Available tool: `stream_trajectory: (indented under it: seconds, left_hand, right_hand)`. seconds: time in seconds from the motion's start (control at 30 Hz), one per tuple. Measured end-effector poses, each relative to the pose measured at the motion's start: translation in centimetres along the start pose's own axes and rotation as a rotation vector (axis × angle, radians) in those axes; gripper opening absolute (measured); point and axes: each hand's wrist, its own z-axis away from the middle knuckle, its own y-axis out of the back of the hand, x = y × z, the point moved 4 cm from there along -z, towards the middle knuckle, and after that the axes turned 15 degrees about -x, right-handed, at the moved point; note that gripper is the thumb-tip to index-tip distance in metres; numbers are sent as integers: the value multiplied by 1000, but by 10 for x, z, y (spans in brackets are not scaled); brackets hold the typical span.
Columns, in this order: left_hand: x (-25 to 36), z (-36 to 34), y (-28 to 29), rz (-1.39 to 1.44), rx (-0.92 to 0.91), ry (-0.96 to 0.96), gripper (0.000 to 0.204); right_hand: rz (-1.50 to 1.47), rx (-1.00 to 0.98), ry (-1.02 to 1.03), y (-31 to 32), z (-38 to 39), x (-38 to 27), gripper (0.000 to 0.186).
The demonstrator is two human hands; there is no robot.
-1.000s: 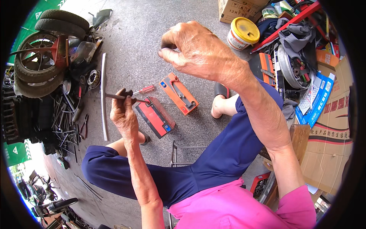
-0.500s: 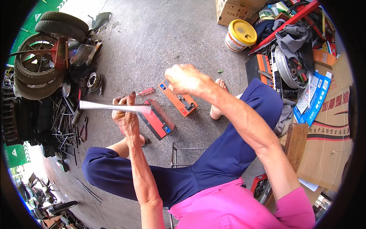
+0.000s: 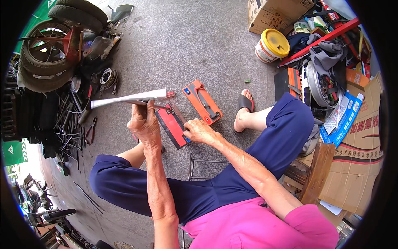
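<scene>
battery left of lid

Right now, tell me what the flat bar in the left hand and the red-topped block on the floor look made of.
Flat bar: probably metal, pale grey, bright sheen along its straight thin length. Red-topped block: looks like moulded plastic, smooth matte red top over a dark casing; contents not visible. The left hand grips the bar; the right hand rests on the block.

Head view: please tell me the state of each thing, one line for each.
Left hand: shut on a metal strip.
Right hand: resting on the red battery.
Orange battery: lying flat on the floor.
Bucket: upright, yellow lid on.
</scene>
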Motion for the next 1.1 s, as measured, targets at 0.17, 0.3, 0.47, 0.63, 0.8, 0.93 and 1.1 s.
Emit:
stream_trajectory:
  seconds: [0.17, 0.3, 0.47, 0.63, 0.8, 0.93, 1.1]
  left_hand:
    - [6, -2, 4, -152, 74, 61, 18]
    - [2, -5, 4, -63, -46, -5, 18]
    - [-1, -1, -5, 370, -219, 265, 16]
    - [-1, -4, -9, 367, -232, 106, 23]
    - [-4, 0, -9, 106, -22, 39, 19]
    - [-4, -5, -6, -2, 65, -5, 19]
    - [-14, -12, -2, -129, 23, 59, 19]
  right_hand:
    - [-118, 61, -50, 10, -7, 2, 27]
    - [-273, 165, -48, 11, -16, 0, 25]
    - [-304, 155, -98, 14, -24, -2, 33]
    - [-239, 278, -72, 16, -50, 2, 25]
    - [-202, 305, -26, 16, -70, 5, 23]
    - [-162, 211, -49, 15, -79, 0, 30]
    - [-135, 197, -55, 19, -80, -12, 27]
